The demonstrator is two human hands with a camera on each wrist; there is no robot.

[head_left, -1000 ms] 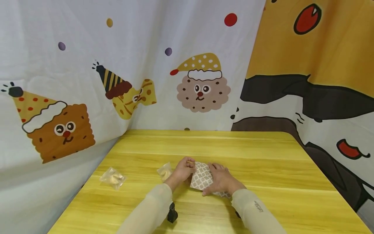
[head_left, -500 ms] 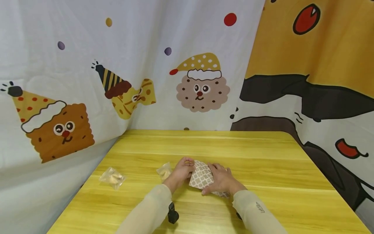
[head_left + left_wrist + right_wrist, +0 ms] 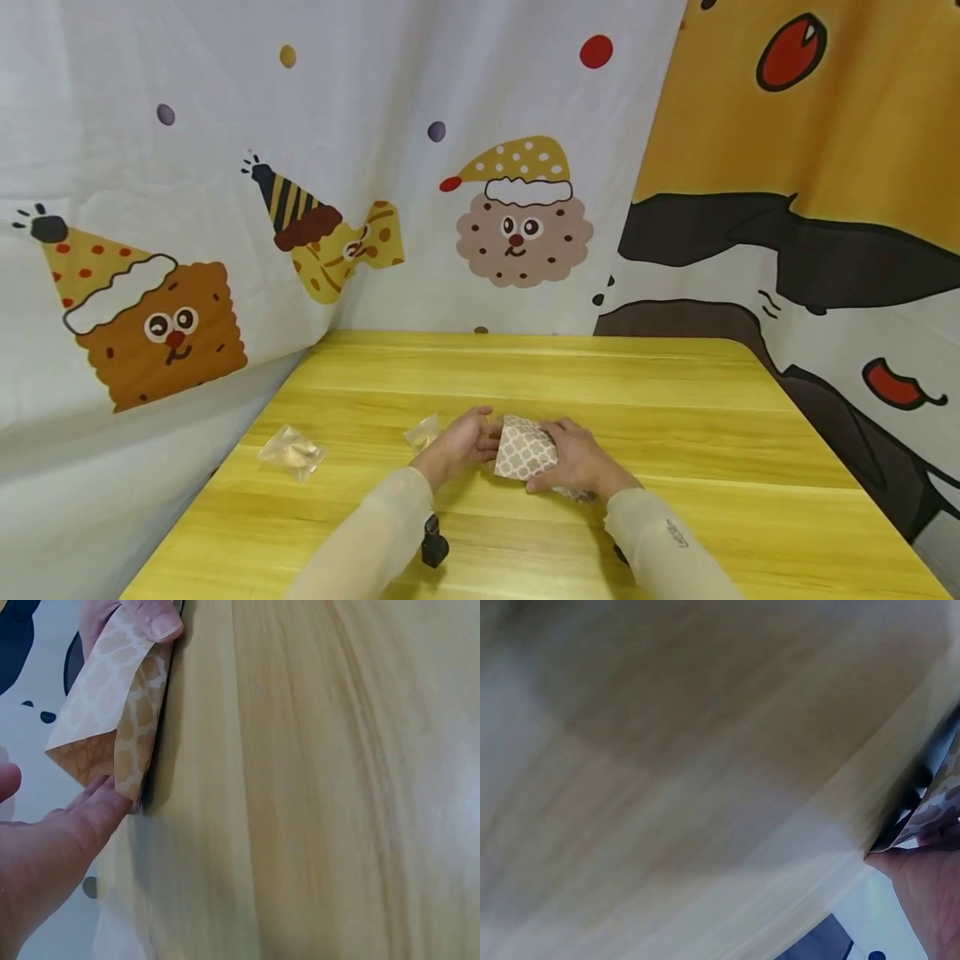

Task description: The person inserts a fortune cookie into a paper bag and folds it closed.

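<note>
A small paper bag (image 3: 525,450) with a beige and white lattice pattern lies on the table, its mouth facing left. In the left wrist view the bag (image 3: 112,697) gapes, showing its plain brown inside. My left hand (image 3: 467,440) has its fingers extended into that mouth, with the thumb apart. My right hand (image 3: 576,458) grips the bag's other end, thumb in front and fingers over the top. In the right wrist view, only part of my right hand (image 3: 930,889) shows at the bag's edge. Whatever lies deeper inside the bag is hidden.
Near my left wrist lies a clear plastic packet (image 3: 422,432) with something tan in it, partly covered by my hand. Another clear packet (image 3: 292,452) with a tan piece sits farther left. The wooden table (image 3: 645,392) meets a printed curtain (image 3: 390,75) behind.
My left hand's fingers have gone from curled at the bag's left edge to straightened into its mouth. The bag and my right hand have shifted slightly right, and the mouth gapes wider.
</note>
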